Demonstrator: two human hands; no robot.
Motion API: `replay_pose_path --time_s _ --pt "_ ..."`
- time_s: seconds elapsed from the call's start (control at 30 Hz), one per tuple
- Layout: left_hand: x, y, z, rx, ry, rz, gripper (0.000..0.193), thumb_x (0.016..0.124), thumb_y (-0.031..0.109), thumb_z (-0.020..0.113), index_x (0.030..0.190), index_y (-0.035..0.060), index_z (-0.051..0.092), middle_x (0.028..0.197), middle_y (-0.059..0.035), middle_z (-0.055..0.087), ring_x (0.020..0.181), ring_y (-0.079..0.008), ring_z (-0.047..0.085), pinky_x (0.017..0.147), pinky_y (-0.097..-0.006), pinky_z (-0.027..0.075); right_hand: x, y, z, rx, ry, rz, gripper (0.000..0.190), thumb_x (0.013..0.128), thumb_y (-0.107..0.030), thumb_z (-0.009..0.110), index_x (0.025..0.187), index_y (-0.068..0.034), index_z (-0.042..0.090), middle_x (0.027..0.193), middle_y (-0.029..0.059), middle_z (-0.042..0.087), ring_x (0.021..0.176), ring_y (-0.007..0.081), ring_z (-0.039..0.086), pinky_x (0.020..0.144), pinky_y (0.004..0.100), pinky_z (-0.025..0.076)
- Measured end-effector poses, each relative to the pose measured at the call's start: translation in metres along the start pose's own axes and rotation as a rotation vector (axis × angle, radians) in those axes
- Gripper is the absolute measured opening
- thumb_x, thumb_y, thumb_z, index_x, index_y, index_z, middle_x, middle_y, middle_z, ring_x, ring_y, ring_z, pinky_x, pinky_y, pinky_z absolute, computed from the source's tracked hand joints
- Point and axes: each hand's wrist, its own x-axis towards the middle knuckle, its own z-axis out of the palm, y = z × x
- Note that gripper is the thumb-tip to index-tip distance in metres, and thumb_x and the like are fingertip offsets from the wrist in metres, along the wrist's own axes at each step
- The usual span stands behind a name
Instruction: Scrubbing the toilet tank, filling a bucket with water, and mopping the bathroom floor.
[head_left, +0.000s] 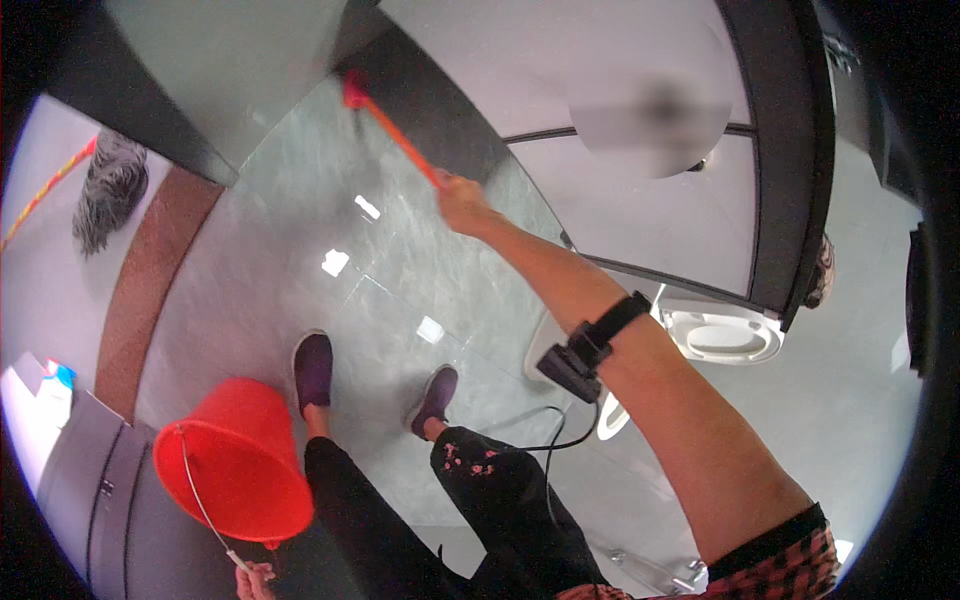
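Note:
At the upper middle my right hand (466, 202) is closed around the end of an orange stick handle (401, 142), my arm stretched out. The handle's far end carries a blurred red head (355, 88), near the foot of a dark-based wall; its exact kind cannot be told. My left hand (256, 581), partly cut off by the bottom edge, grips the white grip of a wire bail. That bail belongs to a red plastic bucket (247, 442), which hangs tilted beside my left leg, its mouth facing the camera. No contents show inside it.
Glossy grey tiles (375, 300) lie under my feet. A white toilet (720, 334) stands right of my arm, near a grey panel with dark edges (652, 217). At the left, a grey string mop (112, 195) is beyond a brown threshold (161, 277). A black cable (551, 448) trails from my forearm strap.

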Motion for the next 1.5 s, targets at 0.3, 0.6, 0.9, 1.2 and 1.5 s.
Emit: replay_pose_path --time_s 0.3,0.6,0.9,1.2,1.5 --pt "0.008 -0.019 0.016 -0.083 0.077 -0.097 0.024 0.08 0.024 0.048 0.084 0.0021 0.056 0.077 -0.0063 0.058 0.072 -0.016 0.053 0.07 -0.0285 0.039 -0.101 0.085 -0.032 -0.041 -0.007 0.208 0.029 0.08 -0.012 0.041 0.108 -0.013 0.048 0.065 0.019 0.054 0.058 0.0359 0.055 0.051 0.0426 0.044" --pt "0.014 -0.014 0.003 0.032 0.131 -0.243 0.025 0.082 0.026 0.044 0.08 0.0026 0.054 0.07 -0.0025 0.051 0.065 -0.0132 0.046 0.064 -0.0253 0.035 0.034 0.044 0.019 0.849 -0.334 0.768 0.038 0.086 -0.027 0.039 0.124 -0.025 0.037 0.046 0.0021 0.045 0.033 0.0119 0.043 0.027 0.0282 0.035" --pt "0.007 -0.026 0.019 -0.097 0.072 -0.149 0.024 0.083 0.026 0.044 0.085 0.0032 0.052 0.075 -0.0025 0.051 0.069 -0.0125 0.046 0.066 -0.0251 0.035 -0.194 0.176 0.011 0.479 -0.067 0.927 0.031 0.083 -0.018 0.044 0.114 -0.018 0.049 0.059 0.0055 0.049 0.045 0.0154 0.046 0.041 0.0283 0.036" --pt "0.002 -0.026 0.026 -0.098 0.103 -0.194 0.02 0.081 0.022 0.046 0.083 0.003 0.052 0.075 -0.0035 0.052 0.072 -0.0152 0.049 0.068 -0.028 0.038 -0.129 0.057 0.025 0.325 -0.177 0.04 0.044 0.083 -0.009 0.043 0.124 -0.022 0.036 0.063 0.0192 0.05 0.05 0.0256 0.051 0.047 0.0362 0.041" --pt "-0.012 -0.014 0.051 0.041 0.12 -0.12 0.025 0.077 0.028 0.051 0.078 0.003 0.053 0.075 -0.0045 0.051 0.072 -0.0166 0.048 0.068 -0.0293 0.037 -0.271 0.263 0.059 0.169 0.007 0.834 0.026 0.084 -0.022 0.045 0.102 -0.008 0.057 0.079 0.007 0.06 0.07 0.0184 0.057 0.059 0.0259 0.045"
